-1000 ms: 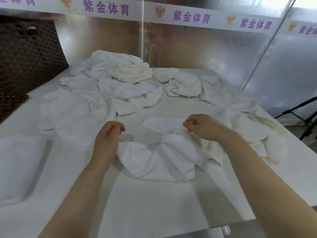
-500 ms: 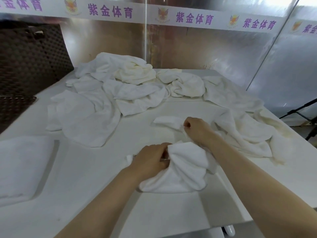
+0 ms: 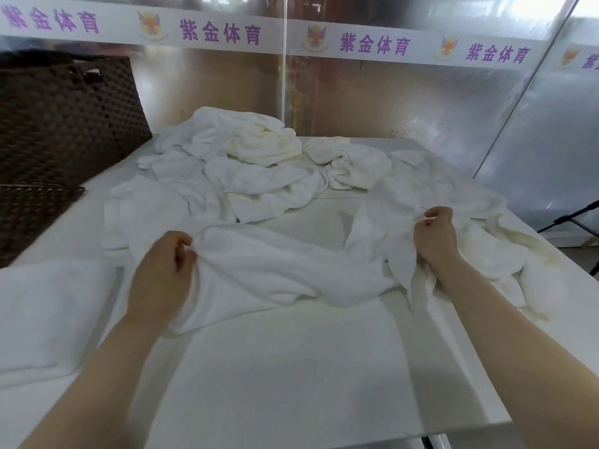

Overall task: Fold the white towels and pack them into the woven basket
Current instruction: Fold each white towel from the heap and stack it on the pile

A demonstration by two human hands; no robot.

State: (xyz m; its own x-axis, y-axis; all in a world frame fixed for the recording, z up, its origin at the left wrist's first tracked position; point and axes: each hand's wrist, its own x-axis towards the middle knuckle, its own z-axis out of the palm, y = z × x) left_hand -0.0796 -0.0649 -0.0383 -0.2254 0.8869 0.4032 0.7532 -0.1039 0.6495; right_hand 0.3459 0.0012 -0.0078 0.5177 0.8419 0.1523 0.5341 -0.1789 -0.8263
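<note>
a: what sits far left?
b: a dark brown woven basket [image 3: 61, 124], its tight checker weave rising at the table's [image 3: 291, 367] far left edge. near left lies a folded white towel [image 3: 48, 315], flat and soft-edged.
a: and the hands?
b: the left hand [image 3: 162, 273] has its fingers curled, pinching one end of a crumpled white terry towel [image 3: 278, 273]. the cloth sags in loose folds across the smooth white table to the right hand [image 3: 434, 234], whose fingertips are clamped on the other end.
a: behind them?
b: a rumpled heap of white towels [image 3: 259, 163], some creamier, spreads along the far side and runs on to the right.
</note>
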